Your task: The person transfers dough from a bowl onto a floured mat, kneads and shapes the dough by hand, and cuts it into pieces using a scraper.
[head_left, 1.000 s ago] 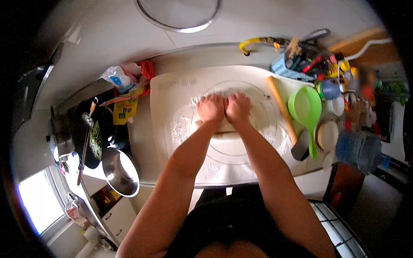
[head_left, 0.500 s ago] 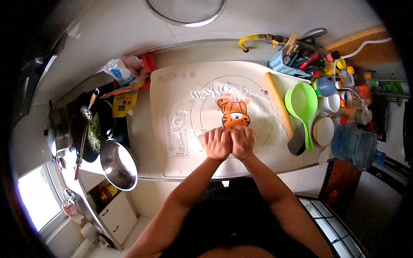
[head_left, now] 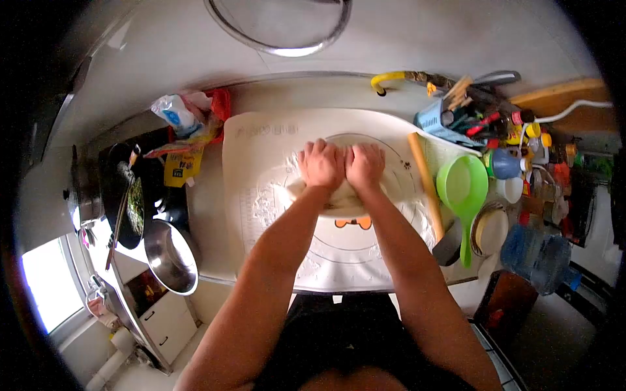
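Observation:
A pale lump of dough (head_left: 343,203) lies on the kneading mat (head_left: 251,153), partly hidden beneath both hands. My left hand (head_left: 321,166) presses on its left part with curled fingers. Close beside it, my right hand (head_left: 364,167) bears down on the right part, fingers also curled over the dough. White flour (head_left: 266,203) is scattered around it on the mat. Only a bit of the orange tiger print (head_left: 353,223) shows below the dough. A wooden rolling pin (head_left: 426,186) rests along the mat's right side.
Right of the rolling pin lie a green long-handled scoop (head_left: 464,182) and a blue utensil basket (head_left: 432,121), with several bottles and a large water jug (head_left: 531,255) beyond. A steel bowl (head_left: 171,257), a pan with greens (head_left: 135,207) and plastic bags (head_left: 179,112) stand left.
Both hands have moved forward over the mat, pressing the dough away from my body. The dough now covers most of the tiger print. The camera view has shifted slightly.

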A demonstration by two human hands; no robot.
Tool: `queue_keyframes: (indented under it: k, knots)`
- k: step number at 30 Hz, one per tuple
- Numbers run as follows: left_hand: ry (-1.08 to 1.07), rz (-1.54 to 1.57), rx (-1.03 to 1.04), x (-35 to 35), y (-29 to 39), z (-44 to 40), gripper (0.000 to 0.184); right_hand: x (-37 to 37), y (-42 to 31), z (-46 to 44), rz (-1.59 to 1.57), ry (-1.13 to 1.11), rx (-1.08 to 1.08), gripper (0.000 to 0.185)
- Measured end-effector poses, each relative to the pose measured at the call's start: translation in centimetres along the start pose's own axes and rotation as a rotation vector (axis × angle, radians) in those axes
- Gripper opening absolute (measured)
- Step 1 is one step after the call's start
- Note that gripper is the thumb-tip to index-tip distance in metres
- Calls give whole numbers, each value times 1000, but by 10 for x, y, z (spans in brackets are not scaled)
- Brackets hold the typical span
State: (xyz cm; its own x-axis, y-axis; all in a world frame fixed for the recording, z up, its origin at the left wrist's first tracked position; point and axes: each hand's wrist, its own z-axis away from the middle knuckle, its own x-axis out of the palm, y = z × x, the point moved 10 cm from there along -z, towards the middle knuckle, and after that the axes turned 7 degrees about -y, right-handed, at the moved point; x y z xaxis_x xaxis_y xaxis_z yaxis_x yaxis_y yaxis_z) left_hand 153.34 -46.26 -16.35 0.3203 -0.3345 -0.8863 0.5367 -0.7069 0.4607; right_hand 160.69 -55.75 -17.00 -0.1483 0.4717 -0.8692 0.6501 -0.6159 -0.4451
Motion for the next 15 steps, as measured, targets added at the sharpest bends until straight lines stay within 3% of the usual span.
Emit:
queue_keyframes:
  k: [3,5,7,8,9,11,12,13,15]
  knots:
    - [50,-23,-7,-5,-2,3,26,-1,-6,6,-32,-6,-49,18]
    - [-34,412,-149,6,-30,16,24,-5,-18,24,2,-128,-71,22]
    - [27,870,-264,-7,-56,44,19,-5,-42,56,-257,-430,-100,30]
    - [64,909,-271,-18,-64,61,18,-17,-58,71,-128,-449,-269,46]
    - [105,950,-275,-32,-69,81,18,-26,-60,81,-130,-447,-272,46]
    - [-10,810,-317,-58,-68,116,19,-19,-36,99,-140,-656,41,46]
    - [-33,883,-421,-56,-80,134,18,-23,-30,107,-340,-666,154,46]
    - [-59,960,-527,-47,-93,151,18,-23,-32,118,-332,-655,149,46]
    - [-65,976,-611,-37,-118,174,17,-26,10,162,-119,-555,543,48]
